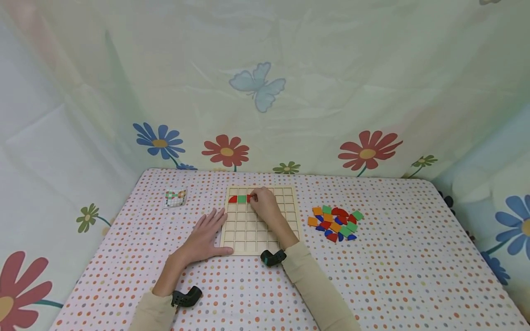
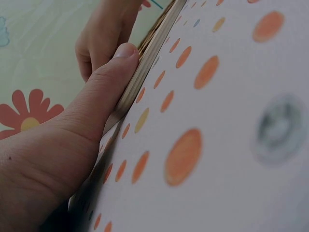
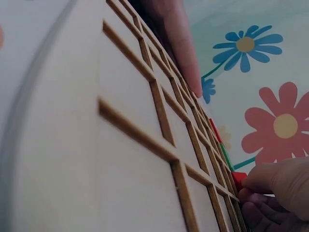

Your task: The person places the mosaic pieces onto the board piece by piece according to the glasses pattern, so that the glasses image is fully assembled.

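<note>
A pale wooden board (image 1: 240, 235) with a raised grid lies on the table. In its second row from the back sit a red curved piece (image 1: 233, 199) and, beside it, a green square (image 1: 242, 199). My right hand (image 1: 267, 208) reaches over the board and pinches a red piece (image 3: 238, 179) between thumb and fingers, at the cell right of the green square; the fingers hide most of its shape. My left hand (image 1: 204, 238) lies with fingers spread along the board's left side, its thumb (image 2: 113, 72) against the board's edge.
To the right of the board lies a loose pile of orange, green, red and blue pieces (image 1: 335, 227). A small card with a coloured grid pattern (image 1: 175, 198) lies at the back left. The dotted tablecloth (image 1: 232, 299) meets a flowered curtain (image 1: 314, 115) behind.
</note>
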Available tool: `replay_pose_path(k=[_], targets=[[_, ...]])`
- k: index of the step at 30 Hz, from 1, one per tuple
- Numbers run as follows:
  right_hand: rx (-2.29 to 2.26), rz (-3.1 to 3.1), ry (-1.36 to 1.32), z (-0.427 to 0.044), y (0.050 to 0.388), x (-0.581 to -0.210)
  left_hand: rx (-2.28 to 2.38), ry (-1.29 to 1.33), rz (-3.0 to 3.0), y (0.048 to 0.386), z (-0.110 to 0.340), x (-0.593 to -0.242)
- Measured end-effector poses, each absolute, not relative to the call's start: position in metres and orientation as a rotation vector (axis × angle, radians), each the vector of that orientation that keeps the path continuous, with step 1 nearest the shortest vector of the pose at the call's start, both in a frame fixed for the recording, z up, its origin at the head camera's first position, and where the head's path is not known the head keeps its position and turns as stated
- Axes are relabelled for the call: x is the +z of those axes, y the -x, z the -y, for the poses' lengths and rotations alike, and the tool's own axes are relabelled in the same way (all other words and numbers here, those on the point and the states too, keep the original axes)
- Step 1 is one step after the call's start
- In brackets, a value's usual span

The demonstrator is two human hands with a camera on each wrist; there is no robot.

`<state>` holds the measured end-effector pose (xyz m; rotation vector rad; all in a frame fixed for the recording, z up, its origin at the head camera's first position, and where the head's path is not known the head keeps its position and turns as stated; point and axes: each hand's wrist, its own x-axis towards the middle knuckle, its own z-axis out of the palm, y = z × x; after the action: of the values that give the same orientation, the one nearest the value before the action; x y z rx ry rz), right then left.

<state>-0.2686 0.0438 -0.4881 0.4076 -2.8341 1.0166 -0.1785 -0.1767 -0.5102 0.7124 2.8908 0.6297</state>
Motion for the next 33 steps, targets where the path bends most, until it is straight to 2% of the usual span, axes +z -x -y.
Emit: replay_pose_path(k=[33], targets=[[0.718, 2.888, -0.447, -0.0411, 0.2596, -0.4831, 0.634, -0.694, -2.883, 0.1774, 0.1763, -0.5081]])
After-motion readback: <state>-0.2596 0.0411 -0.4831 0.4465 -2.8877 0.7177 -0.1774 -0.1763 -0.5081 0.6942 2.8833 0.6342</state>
